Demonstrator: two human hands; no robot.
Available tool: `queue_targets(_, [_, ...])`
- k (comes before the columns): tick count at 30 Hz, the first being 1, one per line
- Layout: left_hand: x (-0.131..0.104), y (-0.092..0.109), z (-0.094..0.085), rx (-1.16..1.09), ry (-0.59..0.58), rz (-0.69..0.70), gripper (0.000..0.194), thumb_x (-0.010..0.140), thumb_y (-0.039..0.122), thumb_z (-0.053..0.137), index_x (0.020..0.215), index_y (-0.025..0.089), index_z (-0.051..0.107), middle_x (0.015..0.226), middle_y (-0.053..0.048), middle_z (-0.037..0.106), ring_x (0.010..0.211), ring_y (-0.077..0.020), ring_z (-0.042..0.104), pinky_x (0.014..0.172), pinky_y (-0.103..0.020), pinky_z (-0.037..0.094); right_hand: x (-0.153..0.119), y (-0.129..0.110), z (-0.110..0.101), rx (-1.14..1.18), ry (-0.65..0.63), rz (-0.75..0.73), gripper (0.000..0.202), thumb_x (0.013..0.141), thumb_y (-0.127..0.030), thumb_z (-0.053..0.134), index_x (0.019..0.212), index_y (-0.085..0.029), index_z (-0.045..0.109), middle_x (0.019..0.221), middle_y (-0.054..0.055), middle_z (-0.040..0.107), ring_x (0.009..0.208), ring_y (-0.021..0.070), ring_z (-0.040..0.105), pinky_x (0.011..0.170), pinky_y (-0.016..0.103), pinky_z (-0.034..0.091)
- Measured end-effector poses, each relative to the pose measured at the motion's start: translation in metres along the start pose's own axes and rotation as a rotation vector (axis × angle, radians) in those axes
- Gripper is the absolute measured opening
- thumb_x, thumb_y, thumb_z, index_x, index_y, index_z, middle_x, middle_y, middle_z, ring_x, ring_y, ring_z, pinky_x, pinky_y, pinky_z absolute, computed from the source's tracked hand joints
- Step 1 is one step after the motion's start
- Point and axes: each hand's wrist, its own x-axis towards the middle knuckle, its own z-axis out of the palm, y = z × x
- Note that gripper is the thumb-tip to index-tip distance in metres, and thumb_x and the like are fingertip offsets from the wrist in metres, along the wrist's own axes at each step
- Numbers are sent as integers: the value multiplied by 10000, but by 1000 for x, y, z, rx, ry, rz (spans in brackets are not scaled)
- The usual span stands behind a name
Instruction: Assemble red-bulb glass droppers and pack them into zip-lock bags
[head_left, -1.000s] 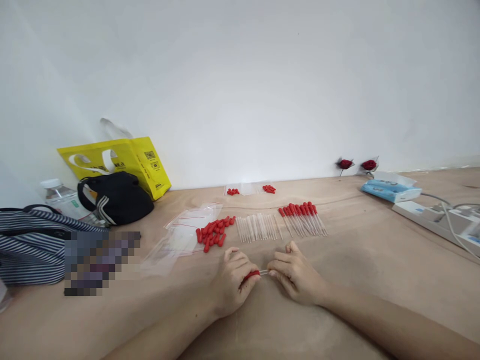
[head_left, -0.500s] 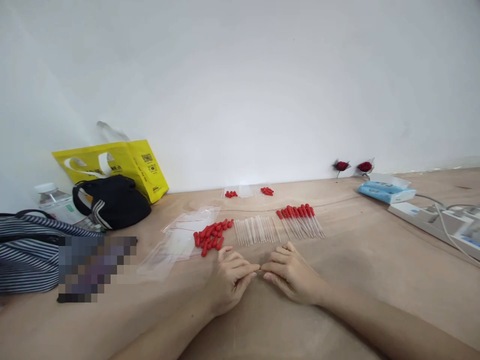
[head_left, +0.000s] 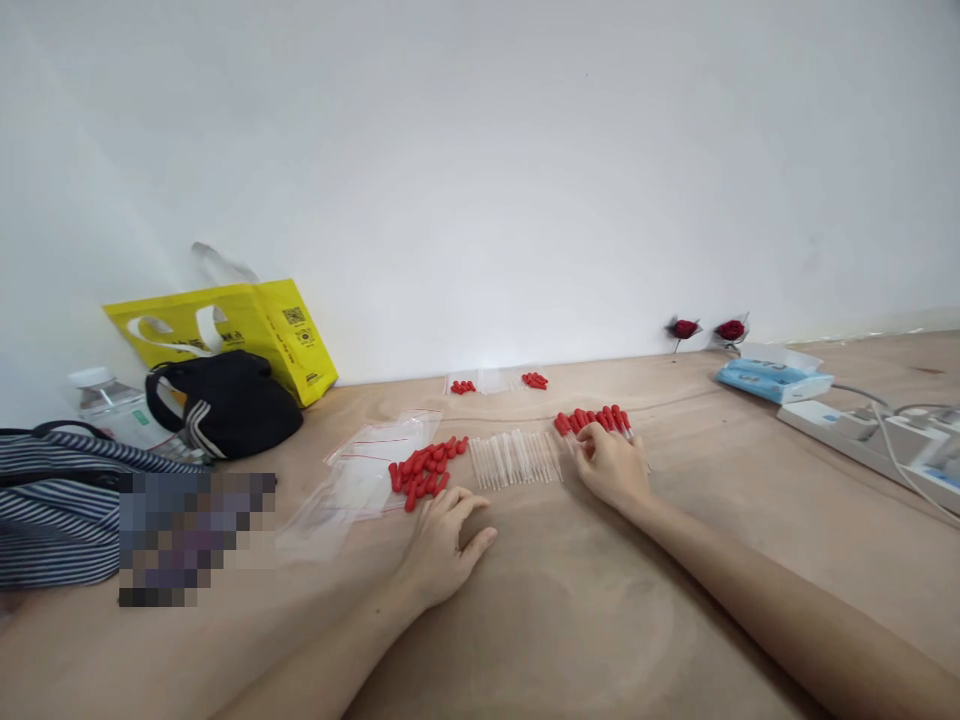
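Observation:
My left hand (head_left: 448, 545) is open over the table, thumb and fingers apart with nothing between them. Just beyond its fingertips lies a loose pile of red rubber bulbs (head_left: 421, 470). My right hand (head_left: 613, 468) is at the left part of a row of red-capped glass droppers (head_left: 602, 418). Its thumb and forefinger are pinched on a dropper, whose tube they mostly hide. Between the hands, thin clear glass tubes (head_left: 516, 460) lie side by side in a row.
Clear zip bags (head_left: 360, 480) lie left of the bulbs. Small bags with red bulbs (head_left: 535, 381) rest by the wall. A black cap (head_left: 244, 405), yellow bag (head_left: 300, 340) and bottle (head_left: 112, 400) stand left. At right are a blue tissue pack (head_left: 772, 380) and power strip (head_left: 832, 430).
My hands, whose fingertips met in front of the tubes, have parted. The right hand has moved away and rightward to the droppers; the left has drawn slightly left and opened.

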Motion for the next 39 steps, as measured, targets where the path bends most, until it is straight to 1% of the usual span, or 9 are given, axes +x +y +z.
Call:
queue_targets(7, [2, 4, -3, 10, -8, 14, 155, 769, 274, 517, 881, 203, 598, 858, -45, 561, 810, -212, 526, 733, -371, 410, 15, -4, 14, -150, -74, 109, 160, 750, -248, 433, 799, -190, 573, 698, 43, 634, 755, 205, 562, 704, 331, 223])
queue_targets(13, [2, 3, -3, 20, -21, 15, 152, 766, 254, 517, 886, 206, 595, 863, -46, 561, 802, -214, 528, 726, -379, 413, 14, -3, 18, -158, -95, 97, 176, 759, -248, 426, 774, -185, 590, 682, 45, 636, 749, 203, 570, 722, 339, 222])
queue_targets(18, [3, 4, -3, 34, -31, 9, 154, 763, 251, 522, 890, 204, 595, 878, -47, 562, 821, -220, 526, 733, -381, 411, 15, -11, 14, -157, -66, 41, 208, 772, -276, 417, 751, -182, 601, 809, 57, 651, 807, 212, 562, 744, 353, 227])
queue_targets(23, [0, 4, -1, 25, -25, 12, 158, 768, 252, 524, 898, 193, 589, 875, -47, 556, 814, -215, 525, 729, -373, 412, 21, -27, 14, -205, -208, 50, 271, 762, -339, 434, 732, -162, 638, 774, 101, 655, 788, 239, 564, 746, 383, 230])
queue_targets(26, [2, 0, -1, 71, 72, -6, 146, 770, 262, 529, 884, 186, 582, 852, -46, 544, 829, -212, 516, 733, -357, 408, 24, -33, 15, -265, -291, 79, 284, 762, -309, 432, 720, -135, 653, 764, 130, 655, 767, 248, 575, 740, 390, 232])
queue_targets(30, [23, -9, -10, 336, 206, -103, 115, 781, 268, 512, 811, 194, 594, 849, -50, 553, 862, -228, 497, 753, -367, 370, 26, -38, 18, -282, -325, 76, 266, 758, -248, 432, 736, -115, 661, 776, 151, 655, 750, 248, 583, 737, 388, 234])
queue_targets(32, [42, -16, -15, 491, 182, -154, 134, 771, 262, 515, 854, 203, 603, 903, -58, 560, 895, -235, 486, 754, -364, 356, 26, -40, 18, -288, -327, 74, 261, 759, -225, 428, 736, -109, 660, 781, 157, 654, 749, 251, 583, 735, 387, 235])
queue_targets(36, [75, -30, -15, 547, 127, -140, 122, 699, 232, 570, 796, 193, 632, 919, -77, 574, 912, -262, 477, 756, -382, 336, 20, -43, 10, -292, -308, 52, 291, 795, -235, 390, 787, -89, 642, 834, 173, 645, 809, 260, 569, 728, 374, 244])
queue_targets(39, [86, -37, -8, 575, 110, -116, 115, 691, 215, 567, 765, 167, 641, 925, -103, 584, 914, -274, 478, 779, -403, 315, 9, -38, -2, -276, -253, -8, 292, 814, -261, 372, 849, -98, 613, 888, 160, 636, 872, 257, 544, 725, 355, 250])
